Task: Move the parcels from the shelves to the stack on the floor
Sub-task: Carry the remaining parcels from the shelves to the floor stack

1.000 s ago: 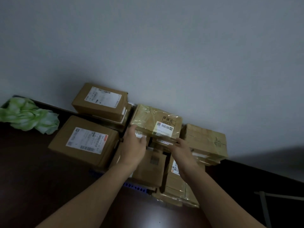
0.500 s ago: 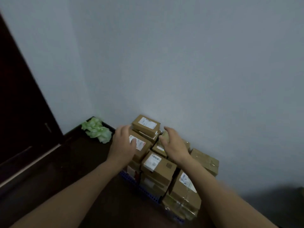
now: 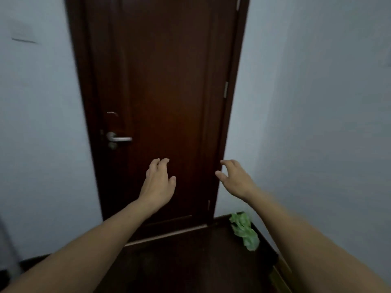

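Observation:
Both hands are raised in front of me and hold nothing. My left hand (image 3: 158,180) hangs in the air before the dark door, fingers loosely bent. My right hand (image 3: 234,178) is level with it to the right, fingers relaxed and slightly spread. Only a sliver of a brown parcel (image 3: 280,271) from the floor stack shows at the lower right, beside my right forearm. The rest of the stack and the shelves are out of view.
A shut dark wooden door (image 3: 160,85) with a silver lever handle (image 3: 118,138) fills the middle. Pale walls flank it. A crumpled green bag (image 3: 245,230) lies on the dark floor in the corner to the right of the door.
My hands let go of the taped parcel on the stack and lifted away. My view swung left and up from the parcel stack to the door.

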